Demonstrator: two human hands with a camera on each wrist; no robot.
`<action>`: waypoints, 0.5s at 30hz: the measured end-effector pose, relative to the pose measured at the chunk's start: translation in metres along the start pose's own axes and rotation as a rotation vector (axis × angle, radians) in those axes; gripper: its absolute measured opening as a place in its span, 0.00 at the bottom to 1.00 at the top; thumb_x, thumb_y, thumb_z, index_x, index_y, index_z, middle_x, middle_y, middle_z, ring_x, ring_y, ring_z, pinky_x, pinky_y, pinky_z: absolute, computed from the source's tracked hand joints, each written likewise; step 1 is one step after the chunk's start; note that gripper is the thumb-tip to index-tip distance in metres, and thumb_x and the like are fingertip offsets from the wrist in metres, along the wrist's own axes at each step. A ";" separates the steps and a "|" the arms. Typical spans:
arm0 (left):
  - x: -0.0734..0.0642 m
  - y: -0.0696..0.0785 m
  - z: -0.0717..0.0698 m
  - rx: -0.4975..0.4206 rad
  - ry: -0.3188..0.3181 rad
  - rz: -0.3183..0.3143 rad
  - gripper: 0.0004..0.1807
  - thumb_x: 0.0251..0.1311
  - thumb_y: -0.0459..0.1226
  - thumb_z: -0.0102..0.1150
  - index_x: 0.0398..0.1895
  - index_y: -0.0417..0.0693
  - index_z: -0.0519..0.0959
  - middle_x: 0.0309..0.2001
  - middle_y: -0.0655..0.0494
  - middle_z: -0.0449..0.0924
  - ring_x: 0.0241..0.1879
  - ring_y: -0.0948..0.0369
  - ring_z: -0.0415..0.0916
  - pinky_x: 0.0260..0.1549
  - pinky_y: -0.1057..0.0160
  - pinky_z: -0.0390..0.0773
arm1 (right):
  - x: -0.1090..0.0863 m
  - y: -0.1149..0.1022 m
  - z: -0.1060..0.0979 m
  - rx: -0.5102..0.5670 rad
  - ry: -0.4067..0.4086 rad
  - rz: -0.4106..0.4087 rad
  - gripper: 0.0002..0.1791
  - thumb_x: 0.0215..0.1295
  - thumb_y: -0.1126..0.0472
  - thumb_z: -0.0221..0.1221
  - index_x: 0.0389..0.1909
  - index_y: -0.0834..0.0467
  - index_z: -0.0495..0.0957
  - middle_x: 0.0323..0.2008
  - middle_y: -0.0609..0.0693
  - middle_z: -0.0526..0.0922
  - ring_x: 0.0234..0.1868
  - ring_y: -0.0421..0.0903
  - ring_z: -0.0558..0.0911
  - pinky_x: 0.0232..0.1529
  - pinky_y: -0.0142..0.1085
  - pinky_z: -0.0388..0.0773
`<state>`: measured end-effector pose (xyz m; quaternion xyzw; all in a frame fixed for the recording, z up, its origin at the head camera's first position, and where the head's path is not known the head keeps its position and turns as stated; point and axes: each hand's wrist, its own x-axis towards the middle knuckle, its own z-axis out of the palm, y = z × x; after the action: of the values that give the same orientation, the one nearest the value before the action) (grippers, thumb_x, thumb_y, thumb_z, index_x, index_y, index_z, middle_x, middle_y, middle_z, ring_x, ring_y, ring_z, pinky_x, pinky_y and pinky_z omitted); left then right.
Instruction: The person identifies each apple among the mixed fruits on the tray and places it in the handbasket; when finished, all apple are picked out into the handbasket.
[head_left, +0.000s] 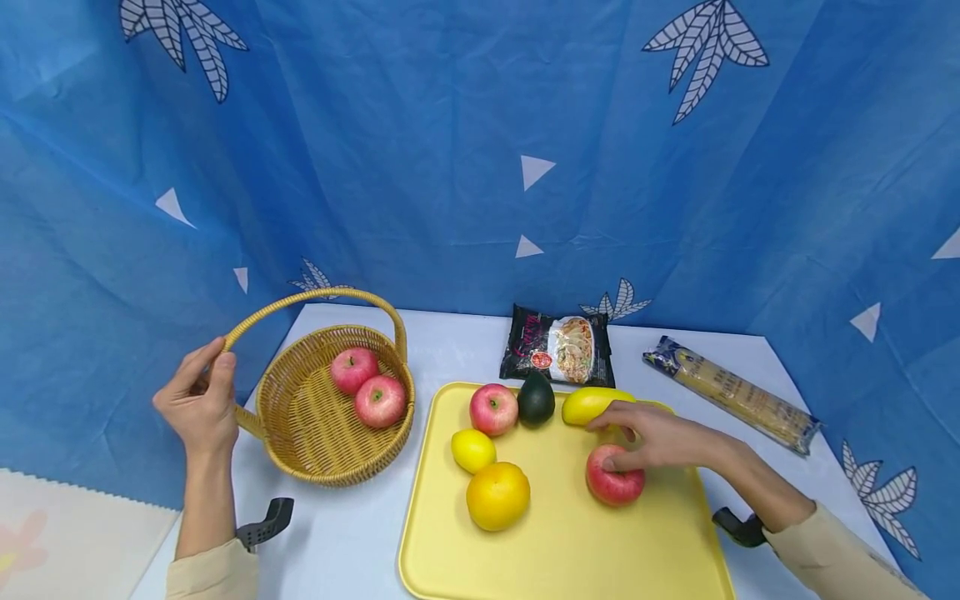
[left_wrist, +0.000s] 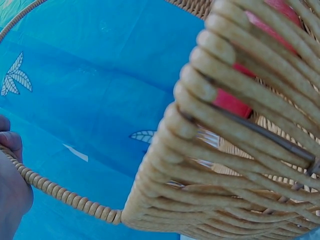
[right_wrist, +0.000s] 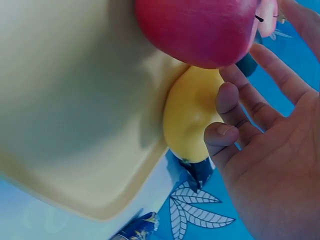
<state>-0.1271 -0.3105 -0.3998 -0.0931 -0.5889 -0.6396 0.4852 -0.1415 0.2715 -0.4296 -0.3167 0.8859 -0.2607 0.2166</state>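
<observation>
My left hand (head_left: 202,396) grips the handle (head_left: 330,292) of a round wicker basket (head_left: 300,408), its fingers curled round the cane. Two apples (head_left: 380,402) lie inside the basket, on its right side. On the yellow tray (head_left: 562,550), my right hand (head_left: 656,435) is over a red apple (head_left: 617,486), with the thumb on or just above the fruit. In the right wrist view the fingers (right_wrist: 255,107) are spread and only loosely bent beside that apple (right_wrist: 200,30), not wrapped round it. Just behind this hand lies a yellow mango-like fruit (head_left: 592,404).
Also on the tray are another apple (head_left: 493,409), a dark green avocado (head_left: 536,400), a lemon (head_left: 473,451) and an orange-yellow round fruit (head_left: 498,497). Behind it lie a black noodle packet (head_left: 558,346) and, to the right, a long pasta packet (head_left: 735,396). A blue curtain (head_left: 450,167) hangs behind.
</observation>
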 end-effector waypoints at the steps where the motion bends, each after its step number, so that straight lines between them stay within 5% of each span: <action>1: 0.000 0.000 0.000 0.003 -0.001 0.001 0.14 0.58 0.25 0.67 0.45 0.19 0.81 0.32 0.54 0.86 0.16 0.67 0.62 0.18 0.76 0.61 | -0.001 0.001 0.001 -0.002 -0.001 -0.004 0.30 0.63 0.40 0.66 0.61 0.52 0.78 0.51 0.49 0.79 0.44 0.49 0.75 0.41 0.37 0.76; 15: 0.000 -0.001 -0.001 0.023 0.001 0.008 0.16 0.58 0.27 0.69 0.45 0.20 0.81 0.31 0.53 0.85 0.16 0.67 0.62 0.17 0.76 0.61 | -0.008 0.002 0.016 -0.111 -0.016 0.022 0.29 0.60 0.33 0.64 0.59 0.43 0.80 0.52 0.38 0.76 0.46 0.36 0.75 0.46 0.36 0.79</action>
<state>-0.1277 -0.3112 -0.4007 -0.0896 -0.5958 -0.6309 0.4889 -0.1279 0.2731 -0.4420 -0.3204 0.9007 -0.2065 0.2085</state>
